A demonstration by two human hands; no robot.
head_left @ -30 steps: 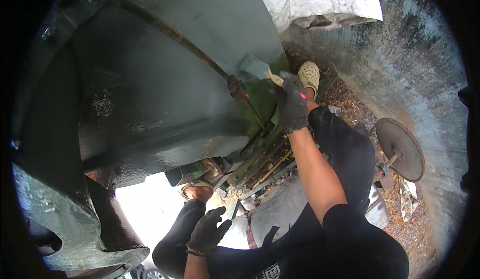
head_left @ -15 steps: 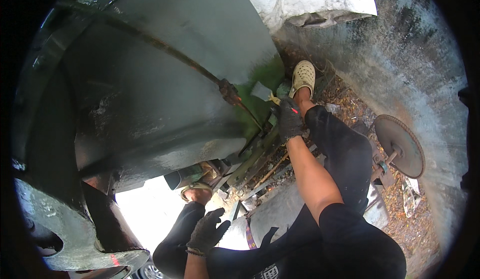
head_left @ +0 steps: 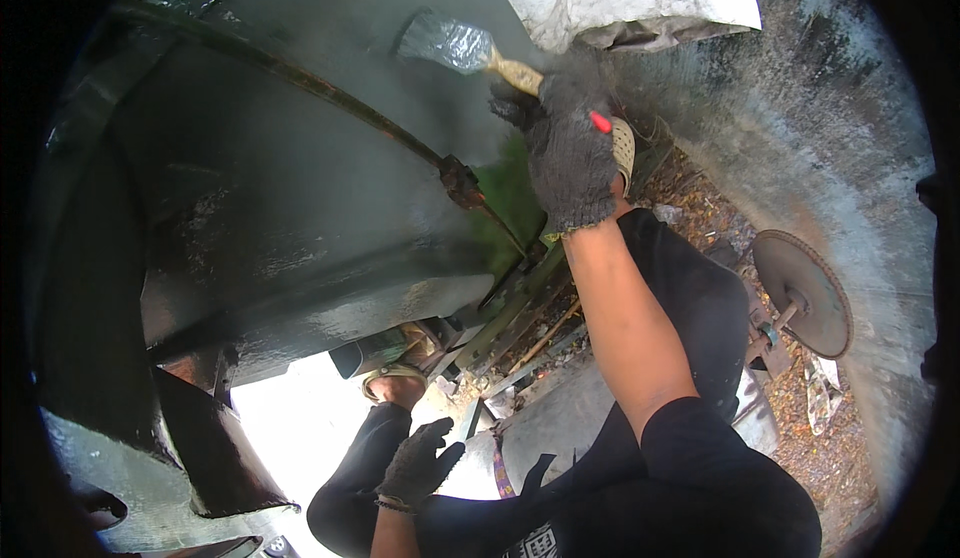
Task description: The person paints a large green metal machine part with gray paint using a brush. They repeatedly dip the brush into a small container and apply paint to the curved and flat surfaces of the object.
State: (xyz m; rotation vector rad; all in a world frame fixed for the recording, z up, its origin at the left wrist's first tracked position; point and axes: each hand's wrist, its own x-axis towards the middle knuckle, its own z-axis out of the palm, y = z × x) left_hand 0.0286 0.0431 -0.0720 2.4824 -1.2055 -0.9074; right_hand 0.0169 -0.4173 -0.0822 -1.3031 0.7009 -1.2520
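My right hand (head_left: 572, 153), in a dark knit glove, is closed round the wooden handle of a paintbrush (head_left: 462, 48). The brush's red handle end shows above the glove, and its bristles point left, over or against the large dark grey-green metal panel (head_left: 330, 188); whether they touch it I cannot tell. A brighter green patch (head_left: 510, 198) lies on the panel below the brush. Near my left thigh my left hand (head_left: 422, 463), gloved too, hangs with its fingers apart and nothing in it.
A rusty rod (head_left: 340, 98) with a block on it crosses the panel. At the upper right stand a white sheet (head_left: 640, 3) and a weathered grey wall (head_left: 820, 128). A round toothed disc (head_left: 800, 293) on a shaft sits at right. My feet in beige clogs (head_left: 623, 153) straddle metal bars (head_left: 520, 308).
My right hand has lifted the paintbrush away from the green patch by my foot and carried it up and left, higher over the panel. The left hand has barely moved.
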